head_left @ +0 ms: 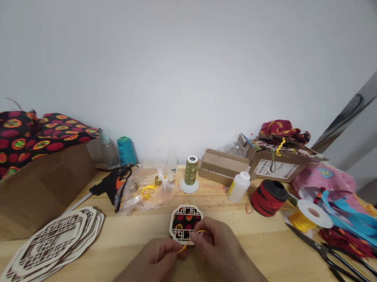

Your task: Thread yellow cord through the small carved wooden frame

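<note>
A small wooden lattice frame (187, 221) backed with black, red-patterned fabric lies on the table in front of me. Yellow cord (184, 247) runs across its lower edge. My left hand (160, 259) is closed at the frame's lower left, pinching the cord. At the lower right corner, the fingertips of my right hand (213, 243) are pressed together on another part of the cord, partly over the frame.
Larger lattice panels (55, 243) are stacked at left, near a glue gun (110, 186) and a plastic bag (151, 189). Behind stand a green thread spool (191, 171) and a white bottle (239, 186). Red thread (268, 199), a yellow cord spool (307, 216) and black scissors (324, 251) are at right.
</note>
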A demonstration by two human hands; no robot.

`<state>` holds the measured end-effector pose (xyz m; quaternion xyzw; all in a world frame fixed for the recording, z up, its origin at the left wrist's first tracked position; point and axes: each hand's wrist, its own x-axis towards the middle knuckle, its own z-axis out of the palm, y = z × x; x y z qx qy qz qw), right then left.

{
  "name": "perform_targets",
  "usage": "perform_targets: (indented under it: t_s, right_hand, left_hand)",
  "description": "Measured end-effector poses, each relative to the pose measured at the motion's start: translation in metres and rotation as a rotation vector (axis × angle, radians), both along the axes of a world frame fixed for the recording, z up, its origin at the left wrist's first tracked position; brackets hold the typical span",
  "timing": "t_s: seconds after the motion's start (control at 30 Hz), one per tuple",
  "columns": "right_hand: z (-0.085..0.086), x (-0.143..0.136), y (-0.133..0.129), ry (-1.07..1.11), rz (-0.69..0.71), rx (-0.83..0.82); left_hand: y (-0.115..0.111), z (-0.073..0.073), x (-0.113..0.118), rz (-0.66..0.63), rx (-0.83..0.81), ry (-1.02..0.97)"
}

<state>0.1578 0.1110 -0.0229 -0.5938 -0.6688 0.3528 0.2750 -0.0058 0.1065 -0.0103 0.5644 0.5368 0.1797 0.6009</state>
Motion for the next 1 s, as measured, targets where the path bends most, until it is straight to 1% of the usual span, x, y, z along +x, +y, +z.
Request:
perform_targets:
  t_s: [0.07, 0.17, 0.23, 0.3, 0.4, 0.7, 0.87, 1.0]
  right_hand:
    - [0.001, 0.001, -0.001, -0.018, 0.059, -0.033]
    - [0.004, 0.003, -0.002, -0.015, 0.152, 0.031]
    - [0.006, 0.003, -0.002, 0.001, 0.18, 0.071]
    - [0.006, 0.002, -0.001, 0.006, 0.165, 0.102]
    - [0.005, -0.001, -0.001, 0.006, 0.108, 0.131]
    - [0.005, -0.011, -0.002, 0.087, -0.005, 0.22]
    - [0.003, -0.01, 0.0, 0.1, -0.004, 0.319]
    - [0.003, -0.01, -0.001, 0.136, -0.005, 0.331]
  left_hand:
    - [0.0, 0.001, 0.0, 0.006, 0.024, 0.011]
    - [0.0, 0.002, 0.001, 0.027, 0.069, 0.038]
    - [-0.001, 0.003, 0.002, 0.013, 0.099, 0.048]
    - [-0.001, 0.004, 0.004, -0.019, 0.113, 0.042]
    - [-0.001, 0.004, 0.007, -0.052, 0.148, 0.035]
    - [-0.001, -0.001, 0.008, -0.097, 0.223, 0.039]
    - [-0.003, -0.001, 0.008, -0.092, 0.245, 0.071]
    - [-0.003, 0.0, 0.007, -0.093, 0.268, 0.034]
